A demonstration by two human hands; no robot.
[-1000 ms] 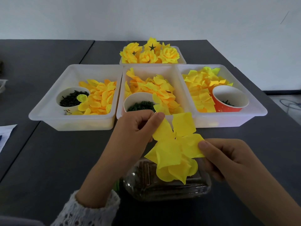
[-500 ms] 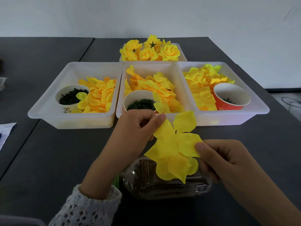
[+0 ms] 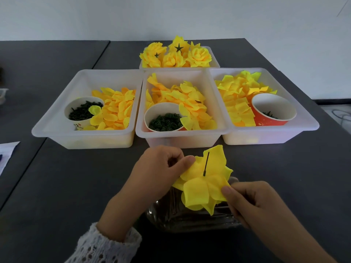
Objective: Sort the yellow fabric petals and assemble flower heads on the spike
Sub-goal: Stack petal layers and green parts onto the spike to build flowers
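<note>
A yellow fabric petal piece [image 3: 201,188] sits on a thin dark spike [image 3: 206,164], whose tip pokes up through its middle. My left hand [image 3: 159,171] pinches the petal's left edge. At the right edge my right hand [image 3: 250,202] pinches another lobe. Under the petals stands a clear plastic base [image 3: 182,219]. Loose yellow petals fill three white bins: left [image 3: 57,118], middle [image 3: 144,103] and right [image 3: 303,114]. Finished flower heads [image 3: 176,54] lie in a far bin.
Each front bin holds a paper cup with small dark green parts: left cup [image 3: 83,111], middle cup [image 3: 163,118], red cup [image 3: 273,109]. A white paper [image 3: 5,154] lies at the left edge. The dark table has a seam on the left.
The petal piece has been pushed down onto the spike, whose tip now shows above it. Both hands dropped slightly with it.
</note>
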